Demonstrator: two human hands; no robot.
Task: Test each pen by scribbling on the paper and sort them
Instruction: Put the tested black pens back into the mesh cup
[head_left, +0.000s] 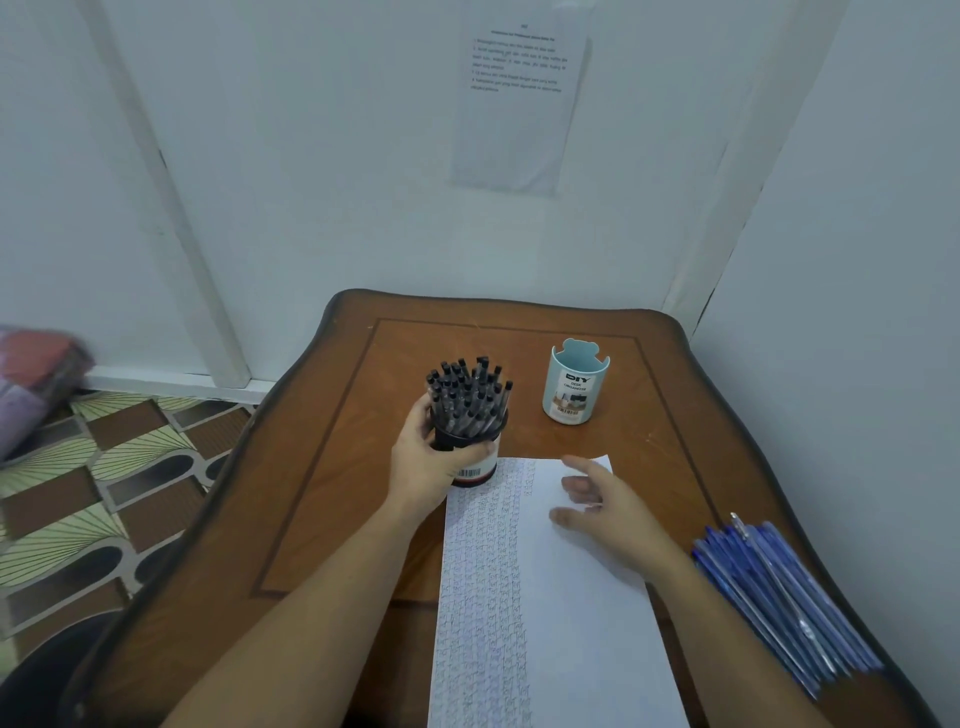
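Note:
A dark pen cup (471, 457) packed with several black-capped pens (467, 397) stands on the wooden table (332, 499), at the paper's top left corner. My left hand (423, 462) is wrapped around the cup's left side. The white paper (571, 613) lies in front of me, its left half covered in rows of small scribbles. My right hand (605, 506) hovers over the paper's upper right, fingers spread, holding nothing. A pile of several blue pens (779, 592) lies on the table's right edge. A light blue organiser cup (575, 387) stands upright behind the paper; I see no pens in it.
White walls close in behind and to the right of the table, with a printed sheet (519, 104) taped up. Patterned floor (104, 493) lies to the left, with a blurred pink and purple bundle (36, 379) by the wall.

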